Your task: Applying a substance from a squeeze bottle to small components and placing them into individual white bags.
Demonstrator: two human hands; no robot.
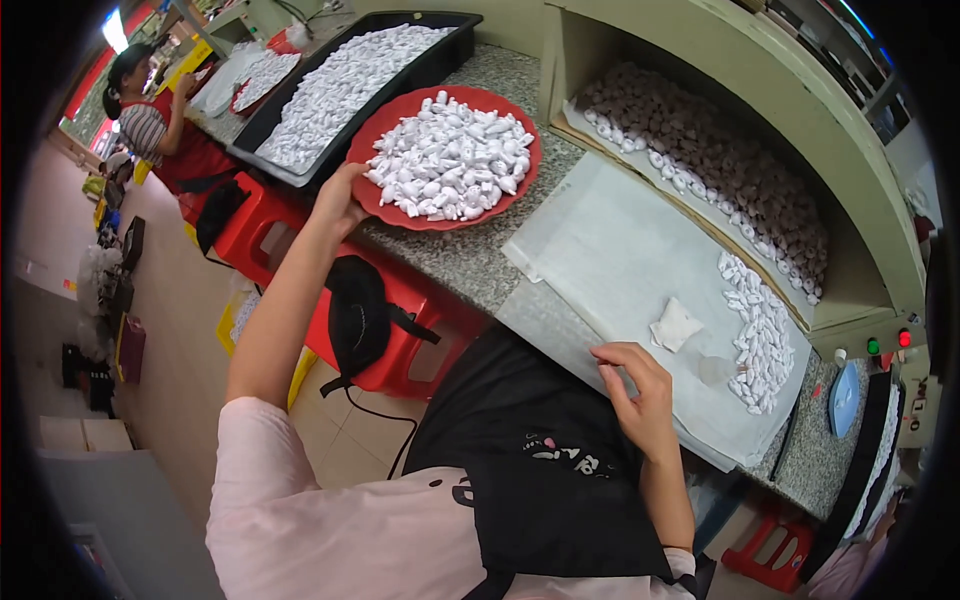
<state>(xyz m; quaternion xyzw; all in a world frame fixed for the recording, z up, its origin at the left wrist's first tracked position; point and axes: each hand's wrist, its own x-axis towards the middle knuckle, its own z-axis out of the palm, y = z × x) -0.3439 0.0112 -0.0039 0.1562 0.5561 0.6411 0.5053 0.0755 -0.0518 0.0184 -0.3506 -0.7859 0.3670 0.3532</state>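
Observation:
My left hand (343, 195) grips the near left rim of a round red dish (420, 222). Small white pieces (450, 155) with faint dark marks are heaped in that dish. My right hand (640, 392) rests by the near edge of a pale sheet (610, 270) on the counter, fingers loosely bent and apart, with nothing seen in it. Just beyond those fingers lies a small white cloth pad (676, 324), and beside it a small clear cup-like thing (715, 370). A band of white pieces (757, 335) spreads along the sheet's right side.
A black tray (465, 35) full of white pieces stands behind the dish. Ahead, a box-like machine (740, 60) holds rows of pieces. A blue dish (846, 400) lies at right. Red stools (400, 350) stand below the counter. Another person (165, 130) works at far left.

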